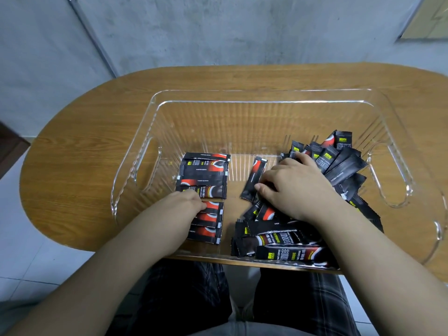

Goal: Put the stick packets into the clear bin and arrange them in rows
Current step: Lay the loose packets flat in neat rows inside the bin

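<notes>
Inside the clear bin, the left hand is pressing curled on the row of packets while the right hand, spread, is lying on the packet pile reading "INSTANT COFFEE".

The one camera sits on my head, looking forward and steeply down from close above, so my forearms run up from the bottom edge toward the clear bin at the middle of the picture. Its wide lens bends the rounded counter, shows my lap beneath the near edge, and takes in the grey wall beyond the far edge.
</notes>
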